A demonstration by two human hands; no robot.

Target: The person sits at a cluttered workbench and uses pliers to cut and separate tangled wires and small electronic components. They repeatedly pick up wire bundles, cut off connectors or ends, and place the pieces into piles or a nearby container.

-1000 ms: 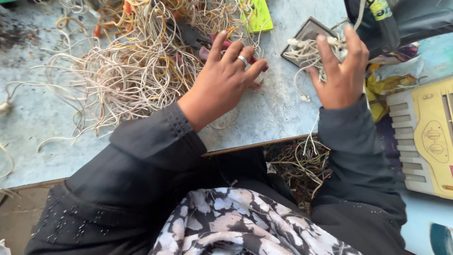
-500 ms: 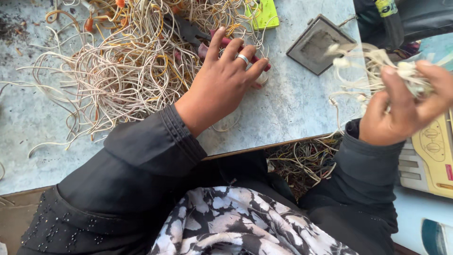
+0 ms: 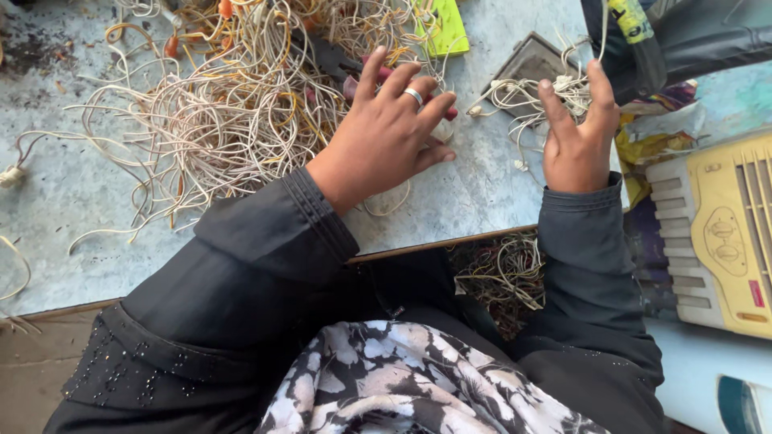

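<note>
My left hand point(image 3: 384, 133), with a ring on one finger, lies flat on the edge of a big tangle of pale and orange wires point(image 3: 233, 96) on a blue-grey table point(image 3: 96, 241). Red-handled pliers point(image 3: 354, 76) lie partly under that hand's fingers. My right hand point(image 3: 575, 137) is raised at the table's right edge, fingers closed around a small bundle of white wires point(image 3: 535, 92). Both arms wear black sleeves.
A dark square tray point(image 3: 527, 58) sits behind the bundle. A yellow-green card point(image 3: 446, 28) lies at the table's far edge. More loose wires point(image 3: 503, 277) pile below the table edge. A cream and yellow slatted appliance point(image 3: 720, 233) stands at the right.
My right hand swung out to the right with the white wire bundle, then came back over the table's right edge. My left hand stayed on the tangle.
</note>
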